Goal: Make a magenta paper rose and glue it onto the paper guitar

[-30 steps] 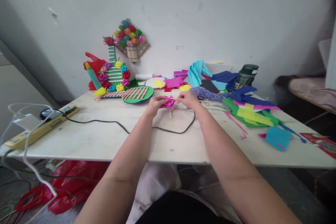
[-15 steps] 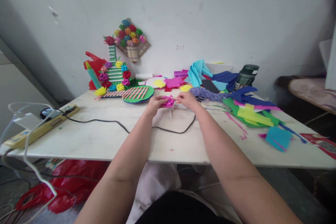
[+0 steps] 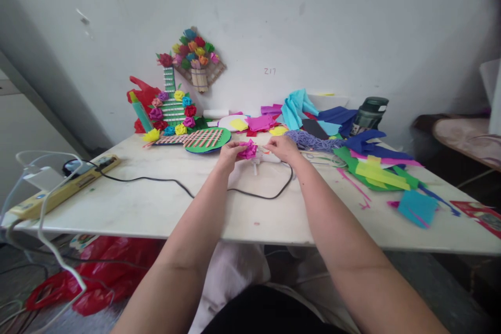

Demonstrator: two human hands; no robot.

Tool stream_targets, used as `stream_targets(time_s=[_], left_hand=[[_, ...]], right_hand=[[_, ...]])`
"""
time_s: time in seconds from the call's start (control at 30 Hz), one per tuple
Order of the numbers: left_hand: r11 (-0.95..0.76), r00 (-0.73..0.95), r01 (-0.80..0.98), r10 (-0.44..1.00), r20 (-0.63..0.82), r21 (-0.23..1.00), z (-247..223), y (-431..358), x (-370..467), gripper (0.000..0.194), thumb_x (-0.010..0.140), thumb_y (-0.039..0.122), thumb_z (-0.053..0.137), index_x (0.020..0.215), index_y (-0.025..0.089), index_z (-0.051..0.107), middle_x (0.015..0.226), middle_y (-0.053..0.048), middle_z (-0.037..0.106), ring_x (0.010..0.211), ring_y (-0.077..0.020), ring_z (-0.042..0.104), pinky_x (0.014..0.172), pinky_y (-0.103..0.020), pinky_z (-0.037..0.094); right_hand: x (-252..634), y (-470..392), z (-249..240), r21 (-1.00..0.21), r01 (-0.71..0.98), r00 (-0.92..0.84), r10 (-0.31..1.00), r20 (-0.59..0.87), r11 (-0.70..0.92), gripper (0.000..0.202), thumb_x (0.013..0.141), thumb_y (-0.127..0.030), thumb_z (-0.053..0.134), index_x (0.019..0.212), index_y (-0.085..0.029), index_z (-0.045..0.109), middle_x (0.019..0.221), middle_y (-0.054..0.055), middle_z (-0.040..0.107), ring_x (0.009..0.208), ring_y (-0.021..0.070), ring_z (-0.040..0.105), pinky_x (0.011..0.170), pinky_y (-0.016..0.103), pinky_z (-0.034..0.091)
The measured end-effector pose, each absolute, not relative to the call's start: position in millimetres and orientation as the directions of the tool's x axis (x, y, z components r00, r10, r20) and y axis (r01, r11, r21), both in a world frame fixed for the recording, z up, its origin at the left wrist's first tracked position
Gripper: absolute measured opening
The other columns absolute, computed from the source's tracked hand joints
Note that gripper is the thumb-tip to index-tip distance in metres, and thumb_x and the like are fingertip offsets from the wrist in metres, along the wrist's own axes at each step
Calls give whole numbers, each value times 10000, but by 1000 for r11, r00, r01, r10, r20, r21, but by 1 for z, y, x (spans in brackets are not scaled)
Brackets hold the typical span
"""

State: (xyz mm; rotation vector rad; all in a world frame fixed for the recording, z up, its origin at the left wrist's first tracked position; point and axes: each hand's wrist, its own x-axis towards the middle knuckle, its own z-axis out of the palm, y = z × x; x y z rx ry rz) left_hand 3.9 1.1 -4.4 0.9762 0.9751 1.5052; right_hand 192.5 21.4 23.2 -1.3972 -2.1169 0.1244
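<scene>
My left hand is closed on a magenta crepe-paper flower, held just above the middle of the table. My right hand is a short way to the right of it, thumb and fingers pinched together. Whatever lies between those fingertips is too small to make out. Under and between my hands lies a white tool with an orange part, partly hidden by my right hand. A black cord curves across the table close to it.
At the back left stand a guitar-shaped craft with paper flowers and a green oval board. Coloured paper, purple yarn and a dark bottle are to the right. A power strip lies at left.
My right hand has moved slightly right, away from the magenta flower, leaving a small gap. The flower has tilted a little in my left hand. The view has shifted slightly.
</scene>
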Motion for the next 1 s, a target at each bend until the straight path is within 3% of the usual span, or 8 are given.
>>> stream_targets(time_s=[0.37, 0.5, 0.73, 0.87, 1.0], left_hand=[[-126, -165, -414, 984, 62, 902, -7, 7, 1, 208, 533, 123, 710, 717, 119, 613, 626, -30, 649, 578, -158, 630, 591, -319, 548], [-133, -188, -415, 980, 59, 900, -5, 5, 2, 171, 535, 115, 665, 697, 124, 613, 608, -30, 650, 577, -159, 626, 607, -322, 551], [-171, -204, -434, 975, 88, 884, -6, 10, 2, 180, 566, 145, 592, 739, 107, 623, 620, -37, 633, 612, -167, 637, 685, -344, 550], [-174, -205, -433, 975, 92, 884, -7, 12, 3, 182, 566, 146, 591, 744, 116, 598, 623, -31, 619, 608, -167, 629, 693, -356, 543], [-195, -240, -418, 966, 99, 888, -7, 9, 7, 232, 535, 106, 631, 754, 137, 561, 646, -18, 625, 595, -149, 618, 658, -327, 530]], right_hand=[[190, 23, 21, -398, 725, -331, 791, 515, 562, 180, 790, -309, 598, 781, -192, 735, 753, 30, 715, 688, 154, 605, 613, 245, 364], [187, 18, 24, -307, 753, -362, 756, 545, 582, 206, 830, -328, 569, 831, -218, 743, 801, 32, 728, 732, 163, 624, 633, 253, 373], [180, 7, 31, -138, 839, -410, 778, 477, 526, 267, 895, -361, 502, 963, -258, 739, 916, 53, 737, 853, 200, 638, 690, 274, 383], [178, 7, 31, -180, 845, -370, 793, 485, 504, 280, 899, -378, 502, 1033, -231, 699, 900, 77, 728, 860, 220, 635, 701, 284, 380], [173, 6, 32, -296, 838, -287, 832, 475, 458, 301, 858, -438, 542, 953, -196, 692, 883, 79, 718, 848, 213, 627, 688, 271, 381]])
